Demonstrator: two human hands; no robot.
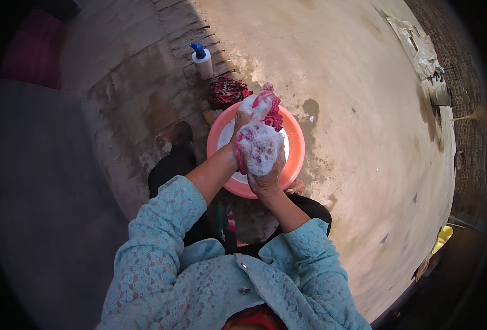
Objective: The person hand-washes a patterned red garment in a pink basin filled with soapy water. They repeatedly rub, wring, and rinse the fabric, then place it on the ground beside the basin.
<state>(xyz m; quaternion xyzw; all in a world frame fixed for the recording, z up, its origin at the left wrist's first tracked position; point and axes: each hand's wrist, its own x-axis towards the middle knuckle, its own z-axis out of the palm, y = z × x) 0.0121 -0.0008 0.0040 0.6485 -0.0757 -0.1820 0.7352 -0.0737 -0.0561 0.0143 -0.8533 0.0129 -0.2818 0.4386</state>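
Both my hands are over a pink basin with a pale inside, holding a wet pink-red cloth covered in thick white suds. My left hand is farther from me, its fingers closed round the cloth and partly hidden by foam. Nearer to me, my right hand cups the foamy bunch from below and the right side. One end of the cloth sticks out beyond my left hand, toward the basin's far rim. Suds hide most of my fingertips.
Beyond the basin's far left rim lies a crumpled dark red and black patterned cloth. A white pump bottle with a blue top stands past it on brick paving. Concrete ground with wet patches stretches to the right.
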